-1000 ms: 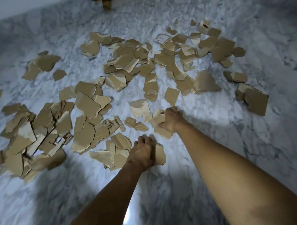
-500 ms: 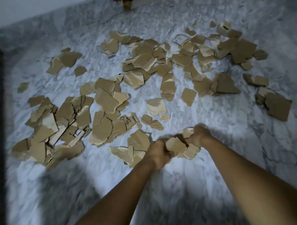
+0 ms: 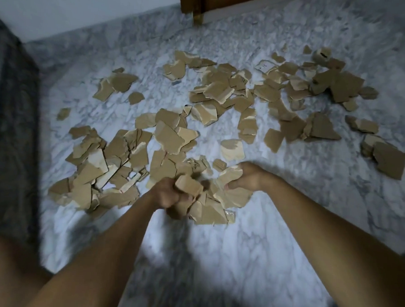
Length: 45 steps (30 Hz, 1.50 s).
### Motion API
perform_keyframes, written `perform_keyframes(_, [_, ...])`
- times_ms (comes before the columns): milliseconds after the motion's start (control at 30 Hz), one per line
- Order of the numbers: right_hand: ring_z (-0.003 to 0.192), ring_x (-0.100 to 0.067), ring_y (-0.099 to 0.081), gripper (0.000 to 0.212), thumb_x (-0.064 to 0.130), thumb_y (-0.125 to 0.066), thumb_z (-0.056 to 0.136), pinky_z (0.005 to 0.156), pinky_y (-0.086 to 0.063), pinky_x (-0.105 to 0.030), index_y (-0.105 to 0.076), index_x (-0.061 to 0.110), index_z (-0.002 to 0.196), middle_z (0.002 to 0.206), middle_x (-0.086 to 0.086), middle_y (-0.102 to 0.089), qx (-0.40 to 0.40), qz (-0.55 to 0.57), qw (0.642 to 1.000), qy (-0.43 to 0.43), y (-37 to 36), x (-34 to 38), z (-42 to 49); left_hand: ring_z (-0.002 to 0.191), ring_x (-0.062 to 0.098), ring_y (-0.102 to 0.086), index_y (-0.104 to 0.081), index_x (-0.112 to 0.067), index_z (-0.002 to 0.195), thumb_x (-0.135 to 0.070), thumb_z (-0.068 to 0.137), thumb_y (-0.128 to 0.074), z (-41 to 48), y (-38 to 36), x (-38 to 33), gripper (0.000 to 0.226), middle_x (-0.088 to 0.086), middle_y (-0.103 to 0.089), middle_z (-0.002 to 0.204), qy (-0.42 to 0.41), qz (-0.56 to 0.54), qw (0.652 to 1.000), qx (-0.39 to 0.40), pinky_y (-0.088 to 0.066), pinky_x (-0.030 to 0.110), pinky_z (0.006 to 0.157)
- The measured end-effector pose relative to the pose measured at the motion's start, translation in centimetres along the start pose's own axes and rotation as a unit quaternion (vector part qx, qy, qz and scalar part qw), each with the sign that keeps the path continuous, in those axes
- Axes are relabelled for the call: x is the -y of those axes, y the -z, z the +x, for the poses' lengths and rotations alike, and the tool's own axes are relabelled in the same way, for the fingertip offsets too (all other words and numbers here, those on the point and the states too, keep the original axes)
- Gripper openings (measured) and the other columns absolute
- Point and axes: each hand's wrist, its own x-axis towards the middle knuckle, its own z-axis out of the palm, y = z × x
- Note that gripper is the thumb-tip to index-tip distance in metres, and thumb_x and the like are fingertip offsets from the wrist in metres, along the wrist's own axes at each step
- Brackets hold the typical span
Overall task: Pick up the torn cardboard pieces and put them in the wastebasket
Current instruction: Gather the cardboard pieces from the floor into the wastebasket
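Observation:
Torn brown cardboard pieces (image 3: 169, 138) lie scattered across a marble floor (image 3: 310, 204). My left hand (image 3: 166, 193) grips a small folded cardboard piece (image 3: 188, 185) near the front of the pile. My right hand (image 3: 247, 176) grips a bunch of several cardboard pieces (image 3: 234, 194) just to its right; these hang low over the floor. More pieces lie heaped under and between both hands. No wastebasket shows in the head view.
A dark grey fabric edge (image 3: 12, 133) runs down the left side. A wooden furniture leg (image 3: 196, 7) stands at the far wall. My knee (image 3: 8, 272) fills the lower left corner. Bare marble lies in front of my arms.
Both hands have pulled back toward me and closer together, bringing cardboard pieces with them. The view has shifted right, revealing the dark fabric at the left.

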Motion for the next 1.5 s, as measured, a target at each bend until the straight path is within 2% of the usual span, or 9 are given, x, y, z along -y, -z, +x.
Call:
perform_keyframes(100, [0.126, -0.029, -0.051, 0.091, 0.048, -0.087, 0.068, 0.092, -0.045, -0.029, -0.046, 0.010, 0.140, 0.139, -0.007, -0.053, -0.018, -0.075, 0.997, 0.002, -3.9, 2.4, 0.8, 0.114, 0.025, -0.060, -0.063, -0.015, 0.117, -0.032, 0.062, -0.082, 0.6, -1.2, 3.9, 0.060, 0.007, -0.064, 0.120, -0.032, 0.107, 0.994, 0.008, -0.049, 0.032, 0.092])
perform_keyframes(267, [0.119, -0.032, -0.054, 0.065, 0.043, -0.081, 0.076, 0.099, -0.044, -0.045, -0.047, 0.018, 0.125, 0.128, -0.006, -0.058, -0.088, -0.166, 0.981, 0.044, -8.9, 3.2, 0.3, 0.132, 0.029, -0.039, -0.047, -0.030, 0.135, -0.045, 0.071, -0.074, 0.9, -3.9, 7.1, 0.071, -0.003, -0.044, 0.139, -0.086, 0.302, 0.946, -0.075, -0.040, 0.043, 0.104])
perform_keyframes(533, [0.116, -0.026, -0.056, 0.078, 0.020, -0.089, 0.070, 0.086, -0.044, -0.026, -0.046, 0.013, 0.135, 0.125, -0.008, -0.056, -0.113, 0.015, 0.994, 0.004, -5.0, 2.1, 0.3, 0.119, 0.031, -0.056, -0.045, -0.014, 0.134, -0.020, 0.073, -0.080, 0.9, -3.0, 5.7, 0.070, 0.010, -0.060, 0.126, -0.056, 0.207, 0.974, -0.074, -0.047, 0.036, 0.098])
perform_keyframes(767, [0.124, -0.027, -0.056, 0.069, 0.025, -0.086, 0.073, 0.094, -0.043, -0.026, -0.056, 0.008, 0.133, 0.134, -0.011, -0.059, -0.108, -0.121, 0.985, -0.050, 3.0, -0.8, -1.9, 0.104, 0.021, -0.065, -0.062, -0.029, 0.113, -0.032, 0.063, -0.081, 1.9, -1.3, 2.3, 0.053, -0.001, -0.069, 0.109, -0.081, 0.219, 0.968, 0.091, -0.052, 0.038, 0.096])
perform_keyframes(867, [0.116, -0.028, -0.061, 0.053, 0.025, -0.081, 0.076, 0.092, -0.047, -0.027, -0.062, 0.012, 0.124, 0.125, -0.008, -0.065, -0.102, -0.114, 0.985, -0.076, 1.0, -3.7, -2.4, 0.117, 0.018, -0.052, -0.054, -0.040, 0.124, -0.051, 0.056, -0.073, 2.4, -2.8, 0.5, 0.071, -0.005, -0.053, 0.128, -0.098, 0.317, 0.940, 0.080, -0.046, 0.034, 0.102])
perform_keyframes(1000, [0.105, -0.027, -0.067, 0.038, 0.034, -0.076, 0.073, 0.086, -0.052, -0.029, -0.068, 0.022, 0.108, 0.111, -0.003, -0.071, -0.193, -0.086, 0.974, -0.084, -0.7, -5.9, -2.7, 0.144, 0.031, -0.017, -0.034, -0.040, 0.141, -0.056, 0.059, -0.074, 3.0, -6.5, -0.1, 0.092, 0.003, -0.018, 0.155, -0.098, 0.392, 0.913, 0.065, -0.034, 0.054, 0.108])
perform_keyframes(1267, [0.105, -0.021, -0.067, 0.073, 0.034, -0.098, 0.049, 0.073, -0.049, -0.024, -0.068, 0.022, 0.115, 0.112, -0.002, -0.070, -0.145, 0.032, 0.977, -0.150, 1.9, -7.0, -3.0, 0.122, 0.036, -0.042, -0.029, -0.029, 0.129, -0.041, 0.061, -0.084, 1.8, -7.6, 0.8, 0.088, 0.004, -0.038, 0.134, -0.074, 0.369, 0.926, -0.030, -0.043, 0.050, 0.093])
perform_keyframes(1400, [0.102, -0.019, -0.068, 0.072, 0.037, -0.099, 0.049, 0.067, -0.044, -0.023, -0.068, 0.012, 0.109, 0.111, -0.004, -0.071, -0.159, 0.056, 0.978, -0.125, 2.9, -4.4, -1.9, 0.122, 0.036, -0.045, 0.001, -0.047, 0.146, -0.045, 0.059, -0.086, 1.3, -6.6, 0.5, 0.123, 0.007, -0.046, 0.130, -0.088, 0.395, 0.914, -0.035, -0.044, 0.053, 0.095])
perform_keyframes(1500, [0.107, -0.022, -0.066, 0.085, 0.040, -0.098, 0.049, 0.072, -0.047, -0.024, -0.064, 0.006, 0.119, 0.116, -0.007, -0.069, -0.141, 0.022, 0.986, -0.084, 3.0, -1.5, -0.4, 0.117, 0.035, -0.048, 0.010, -0.060, 0.143, -0.047, 0.066, -0.082, 1.6, -6.4, 0.9, 0.120, 0.011, -0.044, 0.129, -0.097, 0.408, 0.908, -0.008, -0.046, 0.049, 0.096])
